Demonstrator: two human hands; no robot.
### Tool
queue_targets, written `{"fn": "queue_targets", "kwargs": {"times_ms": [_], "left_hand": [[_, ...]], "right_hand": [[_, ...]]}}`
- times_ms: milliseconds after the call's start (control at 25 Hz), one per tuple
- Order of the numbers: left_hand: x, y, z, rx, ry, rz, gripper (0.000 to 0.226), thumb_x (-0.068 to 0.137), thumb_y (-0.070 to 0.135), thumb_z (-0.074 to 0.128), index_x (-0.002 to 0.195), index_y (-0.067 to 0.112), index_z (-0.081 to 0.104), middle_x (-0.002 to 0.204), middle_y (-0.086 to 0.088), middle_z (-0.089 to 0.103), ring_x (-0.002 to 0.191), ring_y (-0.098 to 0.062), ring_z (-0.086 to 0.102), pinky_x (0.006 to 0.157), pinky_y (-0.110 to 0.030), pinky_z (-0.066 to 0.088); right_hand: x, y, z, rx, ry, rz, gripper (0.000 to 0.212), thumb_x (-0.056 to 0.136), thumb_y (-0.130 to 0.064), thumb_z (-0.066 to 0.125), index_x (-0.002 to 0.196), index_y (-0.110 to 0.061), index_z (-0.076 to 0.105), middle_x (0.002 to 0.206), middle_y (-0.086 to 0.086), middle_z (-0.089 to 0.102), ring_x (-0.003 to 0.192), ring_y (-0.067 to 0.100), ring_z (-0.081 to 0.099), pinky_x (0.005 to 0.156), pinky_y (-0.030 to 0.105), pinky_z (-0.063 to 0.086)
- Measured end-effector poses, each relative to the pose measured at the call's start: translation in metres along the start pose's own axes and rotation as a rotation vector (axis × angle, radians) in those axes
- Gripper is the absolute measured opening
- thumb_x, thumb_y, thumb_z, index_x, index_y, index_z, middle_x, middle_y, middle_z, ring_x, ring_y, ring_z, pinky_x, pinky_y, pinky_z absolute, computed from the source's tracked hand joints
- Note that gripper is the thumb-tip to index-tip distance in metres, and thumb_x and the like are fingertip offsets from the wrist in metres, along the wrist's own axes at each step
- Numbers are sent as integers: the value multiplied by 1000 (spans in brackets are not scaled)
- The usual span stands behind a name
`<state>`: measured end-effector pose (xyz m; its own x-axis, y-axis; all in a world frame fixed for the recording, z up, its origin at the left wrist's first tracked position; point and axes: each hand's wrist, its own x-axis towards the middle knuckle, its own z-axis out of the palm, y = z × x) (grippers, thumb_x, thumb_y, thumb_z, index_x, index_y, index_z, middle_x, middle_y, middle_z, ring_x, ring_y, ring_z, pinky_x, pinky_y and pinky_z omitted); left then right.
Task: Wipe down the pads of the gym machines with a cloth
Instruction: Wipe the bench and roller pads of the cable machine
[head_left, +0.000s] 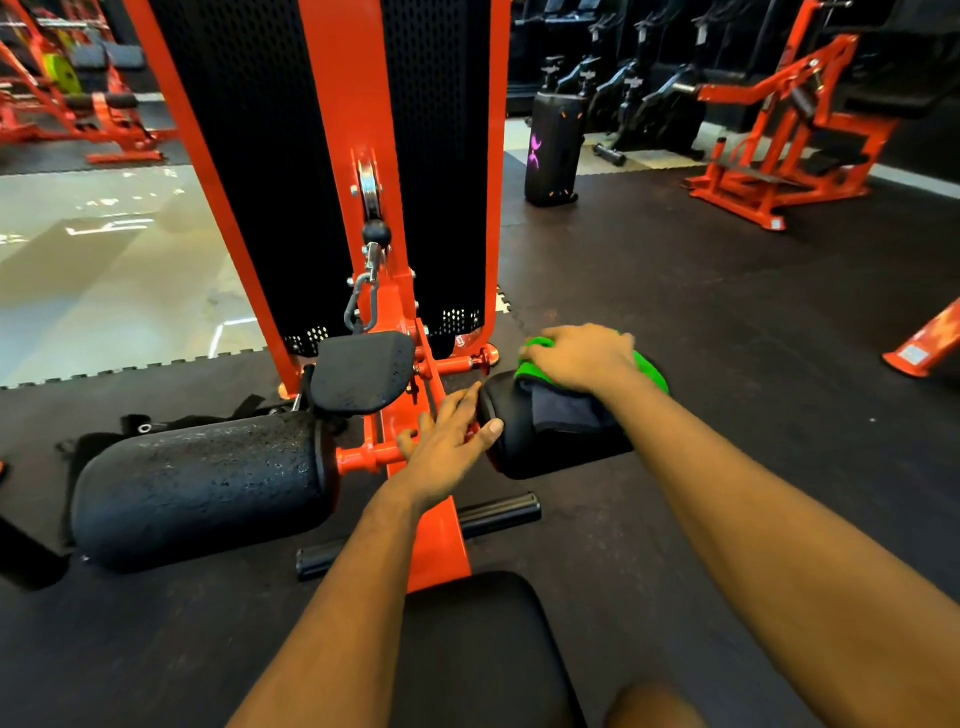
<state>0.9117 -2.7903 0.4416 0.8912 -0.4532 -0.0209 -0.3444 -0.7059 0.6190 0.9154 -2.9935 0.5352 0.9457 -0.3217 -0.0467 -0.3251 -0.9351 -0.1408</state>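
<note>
One cloth, green with a darker fold under it, lies over the top of the right roller, just right of the frame's centre. The right hand sits on it, palm down, with fingers curled over the bunched green edge and gripping it against the pad. The left hand is at the roller's inner end, fingers loosely spread and fairly straight, holding nothing, with the thumb touching the pad's end face and the fingertips near the orange axle. To the left, across the central beam, is the left roller, its black surface speckled. Above and between the two rollers is a small pad, also speckled. A carabiner hangs above that pad on the tall orange frame with black perforated panels. A black bar crosses the beam below the rollers, and the seat fills the bottom centre. A speaker stands on the dark floor at upper right, with another orange machine beyond.
</note>
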Motion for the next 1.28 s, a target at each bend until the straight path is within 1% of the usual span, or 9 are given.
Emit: {"fn": "queue_targets", "kwargs": {"times_ms": [80,200,440,600,760,880,1000,1120,1280], "left_hand": [[-2,2,-1,17,2,-12,61,102,62,29,157,45,11,160,18,15,142,-28,22,110,-48,10],[-1,5,-1,24,-11,-40,59,104,59,27,157,45,8,161,17,14,145,-31,19,111,-49,9],[-5,9,-6,48,-24,-31,61,103,57,31,158,45,6,163,14,13,144,-29,19,110,-46,9],[-4,9,-8,65,-22,-20,60,103,55,35,156,48,6,161,18,16,139,-28,26,108,-43,14],[-6,12,-8,51,7,0,60,104,47,40,156,47,10,161,17,17,136,-26,29,99,-39,14],[-8,11,-7,42,4,-11,60,105,47,39,156,47,9,162,17,16,139,-25,25,107,-41,13],[-5,9,-6,22,13,-14,60,103,54,37,156,47,10,162,19,15,142,-27,23,106,-42,12],[-2,2,-2,-20,15,-14,60,102,57,39,156,49,13,162,20,15,146,-29,19,109,-45,8],[1,-5,3,-32,52,9,59,102,58,40,155,51,14,160,20,19,145,-30,20,110,-45,7]], "right_hand": [[0,-12,1,-47,-45,-134,60,88,-78,36,134,-45,57,142,4,58,130,34,52,104,52,35],[-29,2,29,-41,261,-315,47,93,-69,37,131,-49,57,135,-9,62,129,27,52,99,47,38],[-86,12,84,27,455,-292,50,100,-60,35,148,-47,39,162,-8,30,153,27,14,118,60,16],[-47,-13,50,-97,430,-263,47,96,-63,35,126,-40,62,135,-7,62,134,27,45,109,53,29],[-8,-41,21,-69,137,-226,42,92,-56,42,118,-36,68,122,3,70,118,30,60,100,47,36],[-29,-30,35,-56,360,-300,36,92,-53,48,109,-31,71,113,1,72,111,29,62,95,45,39],[-69,3,70,77,571,-407,37,96,-50,52,127,-34,63,138,-4,58,134,26,46,108,50,33],[-72,33,75,100,581,-360,43,96,-49,50,136,-36,57,149,-4,49,144,25,36,114,51,30],[-23,34,31,26,457,-64,42,89,-48,42,113,-26,69,123,4,67,120,32,56,101,45,43]]}}
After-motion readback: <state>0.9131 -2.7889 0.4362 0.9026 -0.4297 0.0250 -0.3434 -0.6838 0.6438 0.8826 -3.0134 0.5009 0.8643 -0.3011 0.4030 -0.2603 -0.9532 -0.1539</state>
